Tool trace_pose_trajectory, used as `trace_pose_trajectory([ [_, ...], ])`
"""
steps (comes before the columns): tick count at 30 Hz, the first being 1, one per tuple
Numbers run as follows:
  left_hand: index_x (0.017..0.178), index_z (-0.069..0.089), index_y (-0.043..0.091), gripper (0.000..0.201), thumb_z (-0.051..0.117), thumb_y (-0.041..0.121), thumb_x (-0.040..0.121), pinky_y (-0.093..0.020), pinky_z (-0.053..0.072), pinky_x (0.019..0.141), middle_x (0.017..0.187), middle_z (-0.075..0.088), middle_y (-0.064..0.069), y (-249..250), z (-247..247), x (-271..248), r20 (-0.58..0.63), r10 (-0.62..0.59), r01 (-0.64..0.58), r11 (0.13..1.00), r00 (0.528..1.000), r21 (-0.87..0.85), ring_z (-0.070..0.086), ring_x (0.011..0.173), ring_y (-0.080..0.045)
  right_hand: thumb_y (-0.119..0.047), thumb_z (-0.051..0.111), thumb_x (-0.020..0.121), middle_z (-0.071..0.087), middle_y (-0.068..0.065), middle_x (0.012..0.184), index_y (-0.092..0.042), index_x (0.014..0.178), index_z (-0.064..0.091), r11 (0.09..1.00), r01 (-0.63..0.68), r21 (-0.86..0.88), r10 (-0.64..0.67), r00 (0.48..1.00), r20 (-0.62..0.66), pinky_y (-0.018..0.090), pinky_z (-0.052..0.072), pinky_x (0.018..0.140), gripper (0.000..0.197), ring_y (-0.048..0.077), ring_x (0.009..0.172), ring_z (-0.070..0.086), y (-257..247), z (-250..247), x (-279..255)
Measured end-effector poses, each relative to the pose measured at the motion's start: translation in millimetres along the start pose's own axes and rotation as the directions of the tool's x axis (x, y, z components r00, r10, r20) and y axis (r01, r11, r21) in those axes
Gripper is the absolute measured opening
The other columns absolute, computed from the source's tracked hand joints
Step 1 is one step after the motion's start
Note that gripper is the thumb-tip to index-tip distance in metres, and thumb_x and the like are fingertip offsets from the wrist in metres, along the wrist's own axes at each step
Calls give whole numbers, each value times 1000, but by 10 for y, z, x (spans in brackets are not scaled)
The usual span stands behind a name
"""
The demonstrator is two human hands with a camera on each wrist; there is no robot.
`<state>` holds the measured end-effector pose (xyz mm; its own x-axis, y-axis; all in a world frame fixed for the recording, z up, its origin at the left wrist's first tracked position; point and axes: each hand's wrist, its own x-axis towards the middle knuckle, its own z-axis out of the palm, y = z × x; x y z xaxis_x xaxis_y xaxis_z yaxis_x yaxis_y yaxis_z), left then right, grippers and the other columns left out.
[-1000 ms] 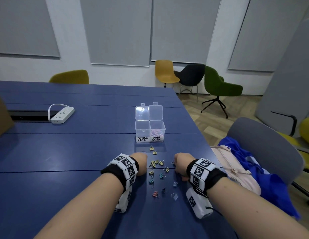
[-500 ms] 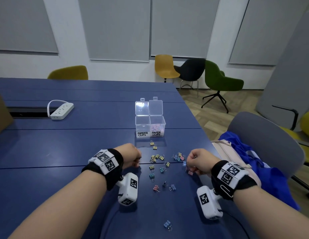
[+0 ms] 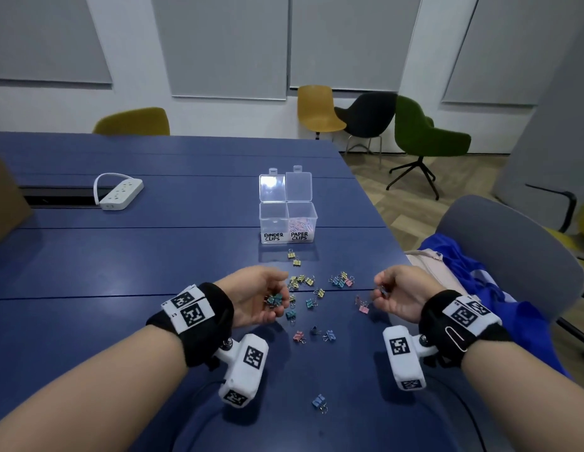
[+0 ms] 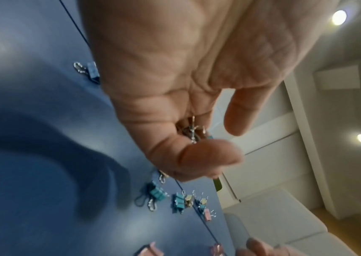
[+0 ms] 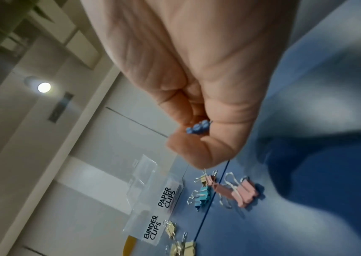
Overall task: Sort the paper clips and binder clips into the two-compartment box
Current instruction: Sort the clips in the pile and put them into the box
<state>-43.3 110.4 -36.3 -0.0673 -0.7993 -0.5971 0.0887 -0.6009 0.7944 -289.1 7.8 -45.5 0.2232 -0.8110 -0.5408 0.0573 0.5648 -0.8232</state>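
A clear two-compartment box (image 3: 287,238) stands open on the blue table, labelled BINDER CLIPS on the left and PAPER CLIPS on the right; pastel paper clips (image 3: 299,225) lie in the right side. Several small coloured binder clips (image 3: 341,281) are scattered in front of it. My left hand (image 3: 264,296) is turned palm up just above the table, fingers curled round a few teal binder clips (image 3: 275,300). My right hand (image 3: 393,293) is curled too and pinches a blue binder clip (image 5: 199,129). A pink binder clip (image 3: 363,308) lies just left of it.
A white power strip (image 3: 121,194) lies far left on the table. One blue clip (image 3: 319,402) sits near the front edge between my forearms. A grey chair with blue cloth (image 3: 473,275) and a beige bag stands at the right edge.
Both hands have lifted off the clip pile and moved apart, turning palms inward or up with clips gathered in them. The pile now lies more spread out, with one clip near the front.
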Motion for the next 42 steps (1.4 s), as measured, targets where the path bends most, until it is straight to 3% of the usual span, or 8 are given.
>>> trace_pose_trajectory([
  [5,74,52,12,30,41,17,100,-14,25,36,63,45,0,-87,72,32,-50,87,-67,947,995,314,38,45,-7,12,33,91,42,9,66,-5,75,49,927,129,-353,-89,988,128,20,33,39,28,14,50,41,107,48,-80],
  [8,75,56,15,33,37,21,101,-16,23,39,61,39,2,-84,89,13,-54,130,-88,870,990,484,30,42,-8,16,30,82,49,5,69,-11,76,52,568,328,-755,-187,945,269,23,38,47,36,14,55,44,153,144,-211],
  [11,73,58,19,30,51,39,95,-23,34,51,61,44,5,-65,153,-26,-21,241,-115,538,970,835,40,52,-12,-5,42,91,58,-5,87,-21,88,53,26,533,-846,-144,839,524,26,45,80,20,17,84,54,256,365,-523],
  [17,107,49,16,47,73,43,75,-27,37,66,88,54,4,-190,329,-42,112,316,-133,46,942,990,49,80,-17,-42,55,90,51,15,116,-22,124,38,-358,662,-658,183,741,645,38,44,86,43,35,104,55,709,567,-1000],
  [27,107,52,9,30,55,35,91,-28,38,72,110,63,-11,-216,412,-8,95,253,-106,32,963,994,58,99,-29,-18,39,89,48,10,91,-20,88,33,-260,485,-835,-122,841,527,38,42,74,7,30,84,51,507,408,-532],
  [30,88,54,13,23,51,35,91,-27,44,63,87,63,-9,-127,348,-22,50,244,-89,150,968,985,61,71,-25,-20,37,91,43,5,88,-14,87,33,-195,442,-875,-170,864,474,35,37,73,9,27,84,46,445,450,-430],
  [35,71,46,11,22,55,13,90,-22,41,40,63,43,-6,-11,71,1,-103,164,-88,851,981,519,44,48,-16,-39,51,88,46,10,116,-13,107,37,-223,404,-887,-100,896,433,40,46,86,36,30,106,53,512,643,-433],
  [42,71,48,6,21,51,-11,84,-22,51,44,65,53,-14,-119,-164,36,-116,56,-25,966,992,258,55,49,-19,-23,38,97,39,20,126,-12,123,32,-279,428,-860,-51,887,458,34,40,67,29,32,77,53,634,795,-385],
])
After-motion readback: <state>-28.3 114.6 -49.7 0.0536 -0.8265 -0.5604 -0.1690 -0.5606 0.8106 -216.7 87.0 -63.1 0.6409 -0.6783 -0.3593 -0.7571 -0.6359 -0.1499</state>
